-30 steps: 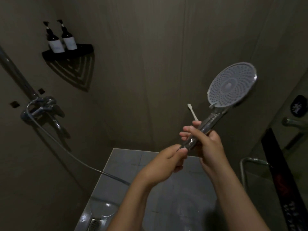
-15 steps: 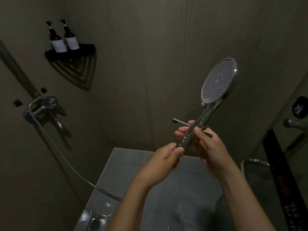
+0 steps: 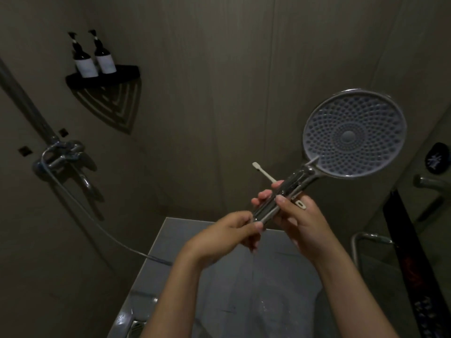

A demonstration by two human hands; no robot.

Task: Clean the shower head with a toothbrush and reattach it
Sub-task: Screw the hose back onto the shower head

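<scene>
Shower head faces the camera. Right hand grips its handle and toothbrush; left hand pinches the handle's base.

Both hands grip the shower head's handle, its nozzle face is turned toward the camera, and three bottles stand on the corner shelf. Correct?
Not quite. The head view shows two bottles on the corner shelf, not three. The rest holds: the left hand and right hand both grip the handle of the shower head, its nozzle face turned toward the camera.
</scene>
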